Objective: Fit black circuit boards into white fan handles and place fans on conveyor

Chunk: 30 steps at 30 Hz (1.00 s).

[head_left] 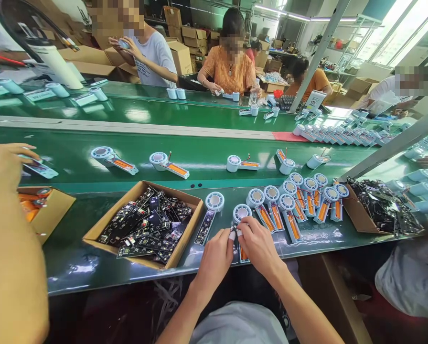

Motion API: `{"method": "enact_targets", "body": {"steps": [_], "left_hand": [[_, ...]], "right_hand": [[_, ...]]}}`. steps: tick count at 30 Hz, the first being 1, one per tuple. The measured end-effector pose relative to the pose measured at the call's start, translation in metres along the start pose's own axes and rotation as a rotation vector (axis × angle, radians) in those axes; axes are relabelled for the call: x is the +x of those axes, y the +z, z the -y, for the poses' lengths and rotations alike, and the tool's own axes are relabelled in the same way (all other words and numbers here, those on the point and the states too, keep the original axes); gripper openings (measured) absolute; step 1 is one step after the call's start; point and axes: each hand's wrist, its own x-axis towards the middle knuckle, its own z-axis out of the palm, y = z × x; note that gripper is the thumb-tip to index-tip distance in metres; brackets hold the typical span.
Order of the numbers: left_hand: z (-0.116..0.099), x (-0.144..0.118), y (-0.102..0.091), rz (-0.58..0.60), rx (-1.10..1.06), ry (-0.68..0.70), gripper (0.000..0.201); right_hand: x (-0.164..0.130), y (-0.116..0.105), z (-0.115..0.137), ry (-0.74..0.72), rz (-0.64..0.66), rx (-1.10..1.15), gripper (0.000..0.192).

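Both our hands meet over one pale blue fan unit (241,212) at the near edge of the surface (74,258).
Our left hand (216,253) pinches a small dark part (234,229) just below the round head, its fingertips closed; our right hand (259,243) curls in against it, but we cannot tell whether it grips. We judge that this fiddly work goes best with steady wrists and a light pinch, keeping strain off any thin wires. To our left lies a unit with a black circuit board (205,227) along its handle, then a cardboard box (186,228) of loose boards; to our right, more fan units (287,201) cluster. Across the line, a handle (40,94) bears lettering too small to read; we make out no brand.
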Motion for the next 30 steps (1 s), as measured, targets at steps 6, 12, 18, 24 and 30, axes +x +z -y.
{"method": "enact_targets", "body": {"steps": [6,12,18,24,30], "left_hand": [[0.007,0.007,-0.014,0.095,-0.118,0.041,0.027],[0.012,0.010,-0.022,0.156,-0.213,0.076,0.026],[0.018,0.013,-0.021,0.202,-0.243,0.099,0.027],[0.013,0.014,-0.017,0.164,-0.257,0.072,0.027],[0.007,0.005,-0.004,0.052,-0.293,-0.065,0.028]], "right_hand": [[-0.002,0.003,-0.011,0.110,-0.045,0.393,0.024],[0.003,-0.005,-0.025,0.067,0.037,0.563,0.026],[0.005,-0.007,-0.030,0.030,0.093,0.573,0.023],[0.002,-0.004,-0.023,0.074,0.011,0.534,0.023],[-0.010,-0.006,-0.021,0.318,-0.083,0.898,0.032]]}}
